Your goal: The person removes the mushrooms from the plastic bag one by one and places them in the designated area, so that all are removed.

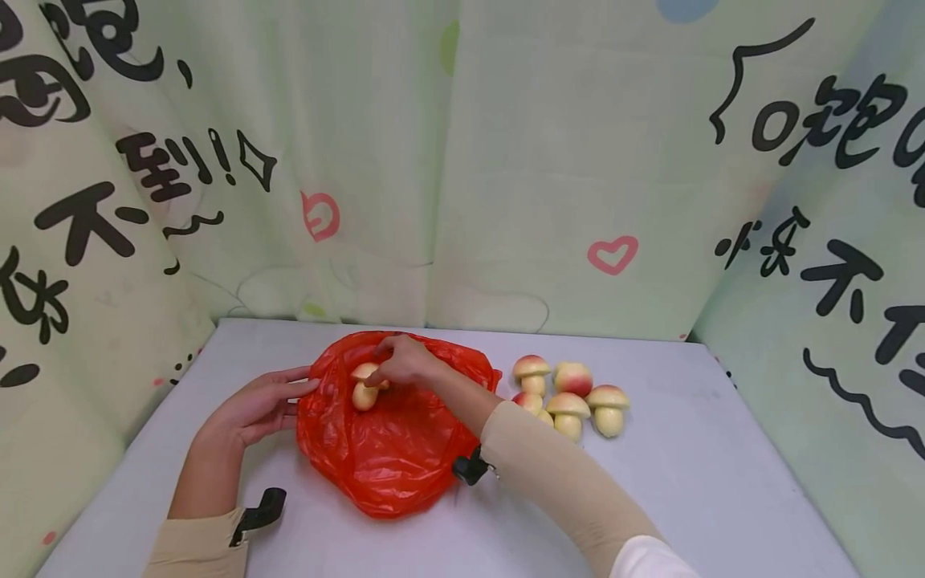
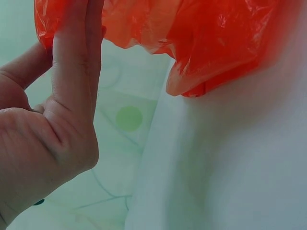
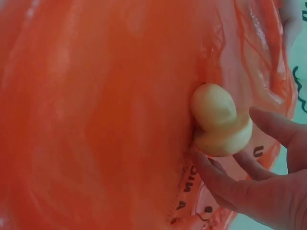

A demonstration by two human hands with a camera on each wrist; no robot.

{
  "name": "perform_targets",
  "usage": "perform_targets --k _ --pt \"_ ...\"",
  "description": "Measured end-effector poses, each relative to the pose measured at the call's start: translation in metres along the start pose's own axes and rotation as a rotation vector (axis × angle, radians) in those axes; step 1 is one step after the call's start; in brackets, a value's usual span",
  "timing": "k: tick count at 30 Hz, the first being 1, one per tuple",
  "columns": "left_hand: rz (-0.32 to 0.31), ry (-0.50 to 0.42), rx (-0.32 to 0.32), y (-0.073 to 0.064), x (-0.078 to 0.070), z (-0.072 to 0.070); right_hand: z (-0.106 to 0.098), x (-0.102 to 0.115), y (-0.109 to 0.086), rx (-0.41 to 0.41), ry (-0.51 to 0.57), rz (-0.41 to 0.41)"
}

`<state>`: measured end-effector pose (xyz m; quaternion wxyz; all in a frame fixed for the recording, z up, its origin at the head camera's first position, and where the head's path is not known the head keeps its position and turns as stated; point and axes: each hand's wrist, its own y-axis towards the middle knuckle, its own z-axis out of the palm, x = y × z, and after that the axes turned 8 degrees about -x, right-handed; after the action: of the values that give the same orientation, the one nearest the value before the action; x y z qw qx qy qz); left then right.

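Observation:
A red plastic bag lies spread open on the table. Inside its mouth, my right hand holds a toy mushroom with a pale stem and a cream cap. The right wrist view shows the thumb at one side of the mushroom's cap and the fingers at the other, close to the red plastic. On the bag's left side, my left hand reaches the rim with extended fingers. Seen from the left wrist, those long, straight fingers touch the red plastic, which partly hides their tips.
Several more toy mushrooms, with cream and reddish caps, are grouped to the right of the bag. The white table ends at a printed curtain at the back and sides. Black wrist mounts stick out from both sleeves.

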<state>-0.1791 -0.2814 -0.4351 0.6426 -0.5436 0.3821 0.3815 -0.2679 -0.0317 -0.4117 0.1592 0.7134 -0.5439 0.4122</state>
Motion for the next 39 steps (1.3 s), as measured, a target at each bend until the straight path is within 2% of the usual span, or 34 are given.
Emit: perform_targets --k 11,21,30,39 --pt "-0.005 0.006 -0.004 0.001 0.000 0.003 0.004 -0.006 0.001 0.034 0.082 0.032" --pt "-0.011 0.003 -0.004 0.001 0.000 0.004 0.010 -0.006 0.003 0.012 0.131 0.046" --pt "-0.013 0.000 -0.001 0.001 0.000 0.002 0.003 -0.005 0.000 0.011 0.136 0.043" --pt "-0.018 -0.018 -0.009 0.001 0.001 0.001 -0.005 -0.011 -0.004 0.048 0.144 0.042"
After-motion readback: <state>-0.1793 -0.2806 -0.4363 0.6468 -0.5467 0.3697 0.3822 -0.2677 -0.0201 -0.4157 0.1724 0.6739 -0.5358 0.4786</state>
